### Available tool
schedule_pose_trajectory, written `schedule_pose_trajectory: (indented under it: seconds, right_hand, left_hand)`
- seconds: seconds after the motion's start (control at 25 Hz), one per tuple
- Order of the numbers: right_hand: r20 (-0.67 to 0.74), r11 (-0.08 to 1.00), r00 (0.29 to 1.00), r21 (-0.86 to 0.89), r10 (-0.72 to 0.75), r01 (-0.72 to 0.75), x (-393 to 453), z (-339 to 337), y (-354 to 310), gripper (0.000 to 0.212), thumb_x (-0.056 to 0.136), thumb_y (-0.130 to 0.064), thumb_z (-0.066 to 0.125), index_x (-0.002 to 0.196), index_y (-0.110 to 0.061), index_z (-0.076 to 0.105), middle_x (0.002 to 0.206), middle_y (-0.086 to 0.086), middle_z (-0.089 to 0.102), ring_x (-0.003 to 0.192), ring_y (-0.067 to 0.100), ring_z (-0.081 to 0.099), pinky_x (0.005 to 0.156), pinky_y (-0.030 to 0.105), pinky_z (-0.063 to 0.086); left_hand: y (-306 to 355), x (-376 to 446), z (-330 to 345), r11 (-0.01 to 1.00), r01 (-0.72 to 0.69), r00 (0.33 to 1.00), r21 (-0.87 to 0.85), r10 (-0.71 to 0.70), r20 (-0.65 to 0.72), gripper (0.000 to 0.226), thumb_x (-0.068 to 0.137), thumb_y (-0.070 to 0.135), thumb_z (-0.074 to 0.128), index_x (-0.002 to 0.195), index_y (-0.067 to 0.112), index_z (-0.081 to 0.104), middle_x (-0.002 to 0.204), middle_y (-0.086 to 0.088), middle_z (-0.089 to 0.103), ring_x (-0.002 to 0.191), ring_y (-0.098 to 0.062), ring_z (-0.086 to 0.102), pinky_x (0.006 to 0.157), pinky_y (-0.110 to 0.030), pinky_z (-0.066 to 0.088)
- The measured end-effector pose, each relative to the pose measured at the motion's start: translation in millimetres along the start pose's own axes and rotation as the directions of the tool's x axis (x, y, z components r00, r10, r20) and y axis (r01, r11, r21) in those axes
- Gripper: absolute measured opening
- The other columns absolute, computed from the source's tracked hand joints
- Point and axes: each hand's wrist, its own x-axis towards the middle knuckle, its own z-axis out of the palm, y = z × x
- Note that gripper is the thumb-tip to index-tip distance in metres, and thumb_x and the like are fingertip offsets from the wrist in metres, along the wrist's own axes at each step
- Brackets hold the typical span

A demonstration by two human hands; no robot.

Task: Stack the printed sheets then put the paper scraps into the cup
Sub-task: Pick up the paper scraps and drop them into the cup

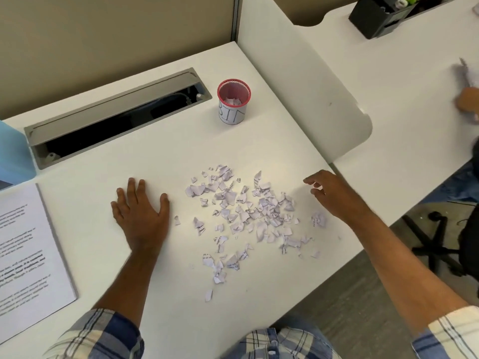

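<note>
While the stack of white printed sheets [28, 255] already lies squared near the left edge of the white surface [168, 149], we judge the step in hand to be gathering the scraps. Nearest us, toward the front edge, the torn white paper scraps with black print [241, 216] spread in a loose patch across the middle, with a few strays trailing down toward the front and one crumpled bit off to the right. Our left hand [141, 211] rests flat on the surface just left of the patch, its fingers [132, 189] straight and slightly spread, holding nothing. Our right hand [333, 194] hovers at the right side of the patch by the right edge, fingers loosely curled and apart, pinching nothing.

To do this well, we would sweep both hands inward, herding the outliers into one tight heap before lifting, since single pinches would be slow and light scraps drift easily.

Farther back, near the right rear corner, stands the red mesh cup with a white paper label [234, 101], well apart from the patch, with a few scraps already inside. We would carry cupped handfuls there, releasing low over the rim.
</note>
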Motion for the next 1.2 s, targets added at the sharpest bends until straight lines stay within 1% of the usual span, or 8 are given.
schedule_pose_trajectory:
  seconds: [0.12, 0.32, 0.44, 0.56, 0.76, 0.92, 1.04, 1.2]
  right_hand:
    - [0.041, 0.993, 0.992, -0.021, 0.116, -0.115, -31.7, -4.0, 24.6, 0.028, 0.099, -0.005, 0.058, 0.125, -0.015, 0.064, 0.123, -0.003, 0.064, 0.105, 0.013, 0.059, 0.090, 0.026, 0.044]
    - [0.148, 0.956, 0.944, -0.058, 0.294, -0.288, -83.6, 1.5, 64.5, 0.043, 0.093, -0.026, 0.073, 0.131, -0.025, 0.054, 0.123, -0.004, 0.056, 0.103, 0.012, 0.058, 0.083, 0.029, 0.048]
    - [0.162, 0.933, 0.922, 0.014, 0.352, -0.359, -101.5, 14.6, 69.3, 0.059, 0.084, -0.019, 0.082, 0.133, -0.023, 0.050, 0.117, -0.001, 0.050, 0.095, 0.011, 0.058, 0.076, 0.024, 0.048]
    - [0.100, 0.923, 0.923, 0.070, 0.370, -0.378, -99.6, 29.2, 59.6, 0.058, 0.085, -0.008, 0.079, 0.136, -0.017, 0.051, 0.116, 0.001, 0.050, 0.091, 0.006, 0.057, 0.078, 0.020, 0.045]
    - [0.065, 0.951, 0.950, 0.031, 0.306, -0.309, -75.1, 42.2, 31.9, 0.050, 0.093, -0.008, 0.064, 0.140, -0.019, 0.050, 0.122, 0.003, 0.046, 0.100, 0.015, 0.058, 0.085, 0.028, 0.046]
    - [0.053, 0.980, 0.978, 0.001, 0.201, -0.201, -58.3, 51.3, 18.1, 0.050, 0.092, -0.023, 0.070, 0.138, -0.032, 0.052, 0.120, -0.001, 0.044, 0.105, 0.022, 0.058, 0.092, 0.039, 0.053]
    - [-0.031, 0.996, 0.996, -0.038, 0.079, -0.080, -50.6, 60.1, 9.5, 0.029, 0.096, -0.021, 0.067, 0.124, -0.024, 0.063, 0.112, 0.001, 0.052, 0.099, 0.021, 0.058, 0.084, 0.035, 0.053]
    - [-0.104, 0.996, 0.995, -0.084, -0.015, 0.006, -42.7, 64.3, 3.2, 0.014, 0.098, -0.013, 0.062, 0.108, -0.015, 0.072, 0.102, 0.002, 0.061, 0.090, 0.022, 0.061, 0.072, 0.028, 0.040]
  left_hand:
    - [-0.5, 0.2, -0.4, 1.000, -0.008, 1.000, 0.005, 0.008, 0.007, 0.068, 0.098, 0.055, 0.043, 0.154, 0.016, 0.039, 0.169, -0.004, 0.030, 0.158, -0.036, 0.019, 0.129, -0.057, 0.011]
    - [1.0, -0.5, -1.7, 1.000, 0.002, 1.000, -0.009, -0.002, 0.024, 0.069, 0.098, 0.055, 0.042, 0.155, 0.016, 0.038, 0.170, -0.004, 0.029, 0.159, -0.036, 0.017, 0.129, -0.057, 0.009]
    - [-0.2, -0.4, -0.9, 1.000, -0.002, 1.000, -0.009, 0.002, 0.018, 0.069, 0.098, 0.055, 0.042, 0.154, 0.016, 0.038, 0.170, -0.004, 0.029, 0.159, -0.037, 0.017, 0.129, -0.057, 0.009]
    - [-1.0, -0.4, 0.4, 1.000, -0.002, 1.000, -0.008, 0.002, 0.019, 0.068, 0.099, 0.056, 0.042, 0.154, 0.017, 0.037, 0.170, -0.003, 0.028, 0.159, -0.036, 0.017, 0.129, -0.057, 0.009]
    - [-1.8, 0.6, 1.0, 1.000, -0.004, 1.000, -0.009, 0.004, 0.015, 0.068, 0.098, 0.056, 0.042, 0.154, 0.017, 0.038, 0.170, -0.003, 0.029, 0.159, -0.035, 0.017, 0.129, -0.056, 0.008]
    - [-2.4, 0.7, 1.6, 1.000, -0.008, 1.000, -0.005, 0.008, -0.001, 0.068, 0.098, 0.056, 0.043, 0.154, 0.016, 0.040, 0.169, -0.004, 0.030, 0.158, -0.036, 0.020, 0.129, -0.056, 0.010]
    - [-1.5, 0.3, 1.4, 1.000, -0.014, 1.000, -0.010, 0.014, -0.006, 0.067, 0.099, 0.054, 0.045, 0.153, 0.016, 0.041, 0.169, -0.004, 0.031, 0.158, -0.036, 0.020, 0.129, -0.056, 0.011]
    - [-2.1, 0.3, 0.9, 1.000, -0.014, 1.000, -0.009, 0.013, -0.014, 0.067, 0.098, 0.054, 0.045, 0.153, 0.015, 0.041, 0.169, -0.004, 0.032, 0.158, -0.036, 0.020, 0.129, -0.055, 0.010]
